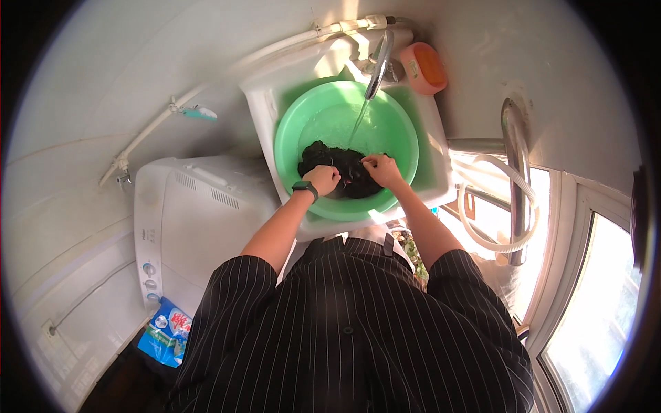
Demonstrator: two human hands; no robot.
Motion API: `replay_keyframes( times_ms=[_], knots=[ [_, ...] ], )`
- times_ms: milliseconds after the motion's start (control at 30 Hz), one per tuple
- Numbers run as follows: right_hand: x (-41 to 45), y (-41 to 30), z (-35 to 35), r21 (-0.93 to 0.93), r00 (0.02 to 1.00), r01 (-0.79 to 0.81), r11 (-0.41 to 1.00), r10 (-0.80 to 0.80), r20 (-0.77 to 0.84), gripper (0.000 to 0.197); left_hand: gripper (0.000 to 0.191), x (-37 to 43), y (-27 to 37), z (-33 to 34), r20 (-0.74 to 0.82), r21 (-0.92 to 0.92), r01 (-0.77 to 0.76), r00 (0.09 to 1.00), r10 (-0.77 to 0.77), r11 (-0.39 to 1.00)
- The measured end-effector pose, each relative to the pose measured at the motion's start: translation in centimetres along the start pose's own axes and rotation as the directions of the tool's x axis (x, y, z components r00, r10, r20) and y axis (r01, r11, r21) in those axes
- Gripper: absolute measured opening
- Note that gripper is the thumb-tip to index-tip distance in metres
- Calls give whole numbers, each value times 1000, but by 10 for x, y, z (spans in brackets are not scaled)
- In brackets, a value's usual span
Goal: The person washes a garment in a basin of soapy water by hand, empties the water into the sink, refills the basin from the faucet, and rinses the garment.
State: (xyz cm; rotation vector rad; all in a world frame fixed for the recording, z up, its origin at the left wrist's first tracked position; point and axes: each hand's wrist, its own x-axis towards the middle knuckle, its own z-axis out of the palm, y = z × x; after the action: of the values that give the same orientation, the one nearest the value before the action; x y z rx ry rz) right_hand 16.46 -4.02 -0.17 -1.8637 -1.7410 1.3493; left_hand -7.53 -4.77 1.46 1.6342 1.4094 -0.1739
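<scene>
A green plastic basin (285, 149) sits in a white sink (266, 116), with water in it. Dark wet cloth (356, 188) lies bunched in the near half of the basin. My left hand (323, 179), with a watch on the wrist, grips the cloth at its left side. At the right side, my right hand (381, 170) pinches the cloth between thumb and fingers. From a chrome faucet (380, 67), a stream of water (358, 124) runs into the basin just beyond the cloth. The cloth's folds hide what kind of garment it is.
A pink and orange plastic box (426, 68) stands on the sink's back right corner. To the left is a white washing machine (217, 222) with a blue detergent bag (166, 333) beside it. A brush (200, 113) hangs from a wall pipe; a coiled hose (532, 206) hangs at the right.
</scene>
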Motion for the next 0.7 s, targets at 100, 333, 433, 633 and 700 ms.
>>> replay_keyframes(
  times_ms=[100,333,433,633,700],
  knots=[
    [-8,-5,17,-138,995,61,989,-48,92,27,30,-4,-12,14,-101,220,-5,994,28,976],
    [-6,12,34,-424,936,304,853,-184,301,30,41,-3,1,14,104,453,-1,993,-51,892],
    [10,-1,8,-323,894,169,931,-7,448,29,24,1,1,-3,128,409,-79,991,29,909],
    [63,-32,-72,683,974,-125,720,219,-52,47,21,-34,-11,5,-56,269,-149,984,170,951],
    [84,-43,-87,784,971,-63,617,219,-95,53,20,-37,-22,13,28,329,-93,996,88,940]
  ],
)
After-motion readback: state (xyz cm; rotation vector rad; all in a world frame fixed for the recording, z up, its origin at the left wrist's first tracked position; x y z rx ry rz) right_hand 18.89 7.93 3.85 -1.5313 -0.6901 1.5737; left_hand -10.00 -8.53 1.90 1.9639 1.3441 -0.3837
